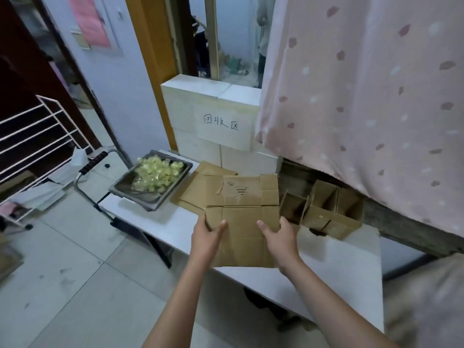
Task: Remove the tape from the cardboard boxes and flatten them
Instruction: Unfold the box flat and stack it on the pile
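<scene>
**Holding a Flattened Box Over the Desk**

Gripping from both sides, the person held a flattened cardboard box (244,234) above the near part of the white desk (170,227). The left hand (207,238) clamped the box's left edge, thumb lying on top and the other fingers hidden beneath. The right hand (281,237) clamped the right edge in the same manner, thumb on the upper face. The box's far flap reached over a stack of other flattened cardboard (200,189) that lay on the desk against the white tiled wall (190,116).

Just to the right of the held box stood a group of open cardboard boxes (324,209), upright, flaps raised, close to the edge of a dark wooden frame. Whether any tape remained on them could not be told.

At the far left end of the desk sat a metal tray (150,184) filled with crumpled yellowish tape pieces (158,174). A sheet of paper with handwritten characters (221,123) was fixed to the tiled wall behind the stack. A pink spotted curtain (364,96) hung at the right, and a white wire rack (32,136) stood on the floor at the left.
</scene>
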The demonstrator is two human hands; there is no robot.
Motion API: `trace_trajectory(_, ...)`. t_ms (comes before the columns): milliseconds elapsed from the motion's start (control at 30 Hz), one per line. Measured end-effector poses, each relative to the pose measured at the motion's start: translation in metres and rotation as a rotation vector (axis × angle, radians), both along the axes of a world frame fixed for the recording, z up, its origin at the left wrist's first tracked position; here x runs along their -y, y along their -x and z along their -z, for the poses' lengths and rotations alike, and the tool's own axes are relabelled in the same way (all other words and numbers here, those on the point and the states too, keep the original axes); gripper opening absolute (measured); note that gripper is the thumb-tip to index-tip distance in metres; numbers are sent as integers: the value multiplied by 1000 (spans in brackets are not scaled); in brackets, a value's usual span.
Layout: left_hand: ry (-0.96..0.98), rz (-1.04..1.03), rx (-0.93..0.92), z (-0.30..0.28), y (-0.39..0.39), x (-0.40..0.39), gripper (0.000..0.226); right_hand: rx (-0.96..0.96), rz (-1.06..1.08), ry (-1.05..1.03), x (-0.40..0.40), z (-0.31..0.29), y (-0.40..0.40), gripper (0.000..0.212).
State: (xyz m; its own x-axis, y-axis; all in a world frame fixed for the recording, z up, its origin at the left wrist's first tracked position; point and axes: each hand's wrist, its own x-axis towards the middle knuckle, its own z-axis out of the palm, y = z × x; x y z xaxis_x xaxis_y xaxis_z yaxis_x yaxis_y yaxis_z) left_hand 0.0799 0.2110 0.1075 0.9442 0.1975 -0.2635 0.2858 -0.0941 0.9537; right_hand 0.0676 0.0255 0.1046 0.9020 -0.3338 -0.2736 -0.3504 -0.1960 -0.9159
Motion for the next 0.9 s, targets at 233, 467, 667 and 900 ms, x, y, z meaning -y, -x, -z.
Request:
trace_trajectory(233,-62,-36,14,13,-22,-77,29,-14,-1,11,-81,8,-20,19)
trace_trajectory(467,-136,-199,-60,18,-53,-117,25,-23,-21,135,-129,3,-58,23)
trace_trajectory(667,-153,-245,-87,25,-90,-155,26,-4,-37,79,-167,7,-102,33)
trace_trajectory(900,-199,-199,-102,41,-171,-192,27,-62,-7,78,-207,35,-176,69)
